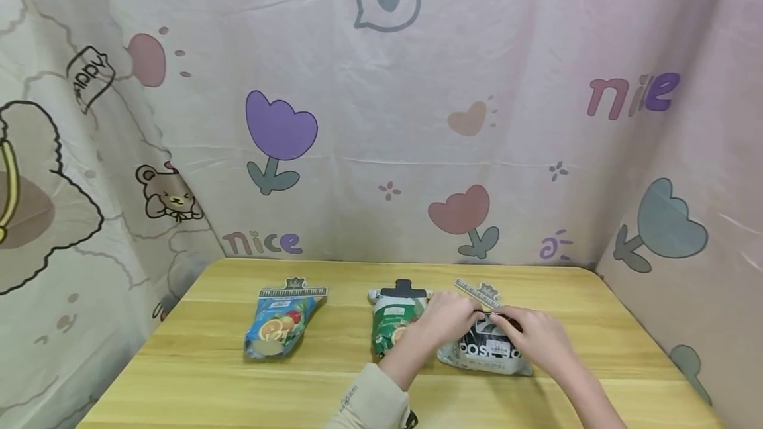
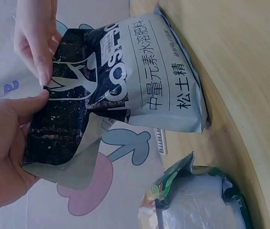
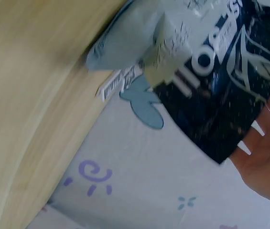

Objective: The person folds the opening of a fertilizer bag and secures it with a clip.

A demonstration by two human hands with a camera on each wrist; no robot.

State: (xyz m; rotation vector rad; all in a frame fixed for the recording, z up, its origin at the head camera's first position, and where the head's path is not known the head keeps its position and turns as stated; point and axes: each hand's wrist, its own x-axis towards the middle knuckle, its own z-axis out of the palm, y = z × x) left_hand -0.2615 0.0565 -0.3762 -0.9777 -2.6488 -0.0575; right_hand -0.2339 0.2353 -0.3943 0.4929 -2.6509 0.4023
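A black and grey fertilizer bag (image 1: 491,357) stands on the table towards the right. My left hand (image 1: 450,316) pinches its black top edge on one side, thumb in front in the left wrist view. On the other side my right hand (image 1: 539,336) pinches the same edge, its thumb on the front and fingers behind. The bag's top (image 2: 60,114) is flattened between both hands, and one corner folds over near the left hand. Just behind the bag lies a clip (image 1: 477,292) with a piano-key pattern, partly hidden by the hands.
Left of the hands is a green bag (image 1: 390,323) closed with a black clip (image 1: 403,288). Farther left lies a blue bag (image 1: 280,328) with a piano-key clip (image 1: 294,291) across its top. A printed curtain (image 1: 357,217) hangs behind the wooden table (image 1: 197,363).
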